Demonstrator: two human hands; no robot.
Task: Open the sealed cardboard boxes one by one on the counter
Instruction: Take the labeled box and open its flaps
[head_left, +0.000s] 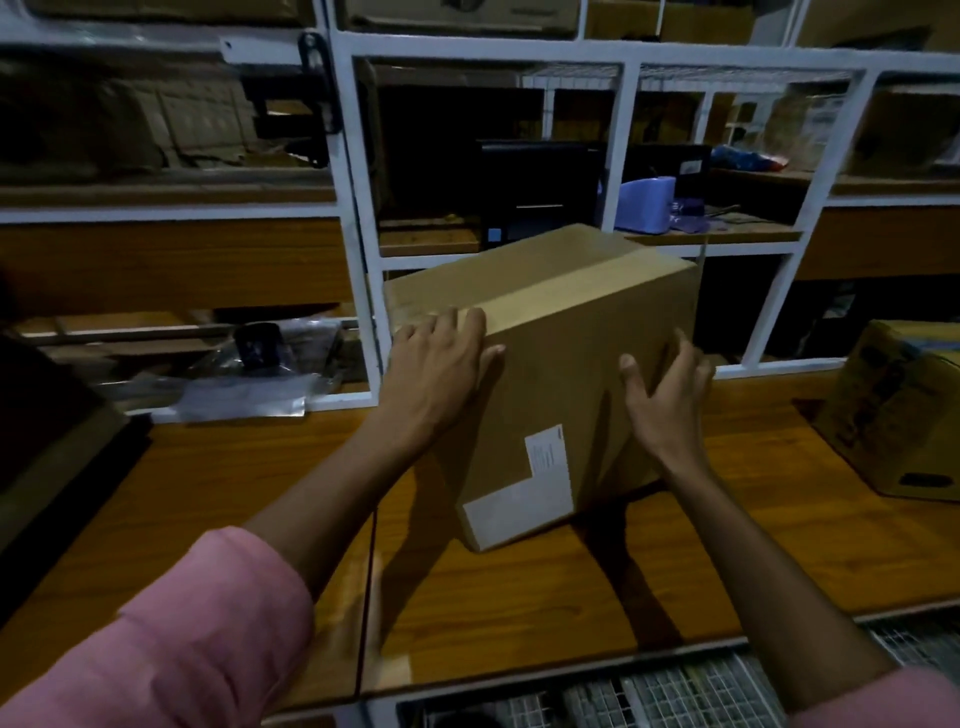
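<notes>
A plain brown cardboard box (550, 332) stands tilted on the wooden counter (218, 493), sealed with a strip of tape along its top and bearing a white label low on the near face. My left hand (441, 364) grips its upper left edge, fingers over the top. My right hand (665, 395) clasps its right edge, thumb on the near face. Both arms wear pink sleeves.
A second printed cardboard box (898, 410) sits at the counter's right. White shelving (358, 249) rises behind, holding a black printer (540, 192), a blue device (647, 202) and plastic-wrapped items (249, 374). A wire grid (675, 691) lies below the counter's near edge.
</notes>
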